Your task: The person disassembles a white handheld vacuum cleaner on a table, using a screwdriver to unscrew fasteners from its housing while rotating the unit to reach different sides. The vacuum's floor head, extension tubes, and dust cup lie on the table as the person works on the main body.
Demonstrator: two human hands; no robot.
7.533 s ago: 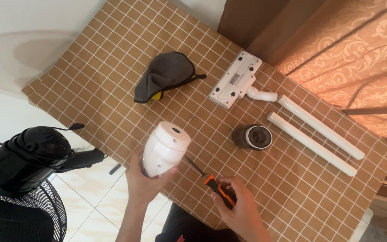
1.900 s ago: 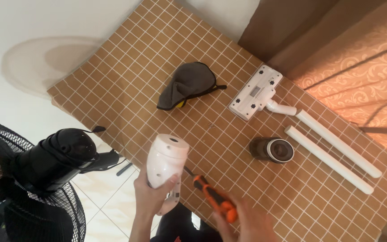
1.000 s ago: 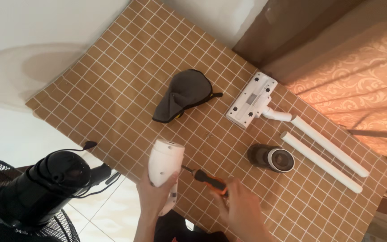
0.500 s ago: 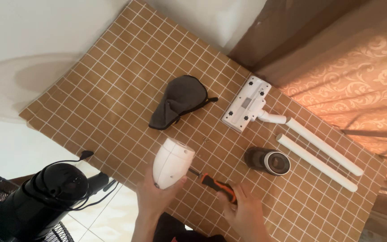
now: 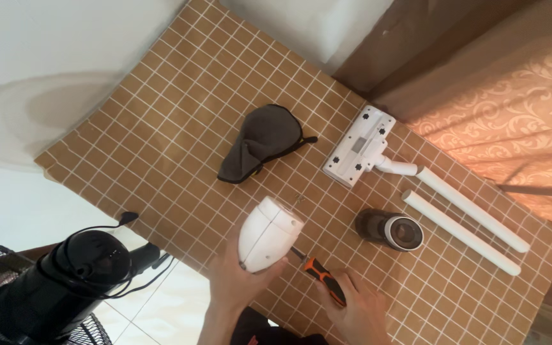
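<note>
Gripped in the left hand (image 5: pixel 241 281), a white motor housing (image 5: pixel 268 235) stands tilted on the near edge of the mat, while the right hand (image 5: pixel 360 313) is wrapped around an orange-and-black screwdriver (image 5: pixel 324 281) whose tip meets the housing's lower side.

To do this well, I judge the left fingers should clamp the housing firm against the brown grid mat (image 5: pixel 180 134) and the driver stay straight on its screw, pressed in before turning. Beyond it lie a dark grey cloth pouch (image 5: pixel 260 142), a white floor brush head (image 5: pixel 359 147) with its tube (image 5: pixel 471 211), a second white tube (image 5: pixel 458 233) and a dark cylindrical filter cup (image 5: pixel 391 229); a black fan (image 5: pixel 65 287) stands at lower left. Against half a second ago, the housing sits more upright and the driver is closer to it.
</note>
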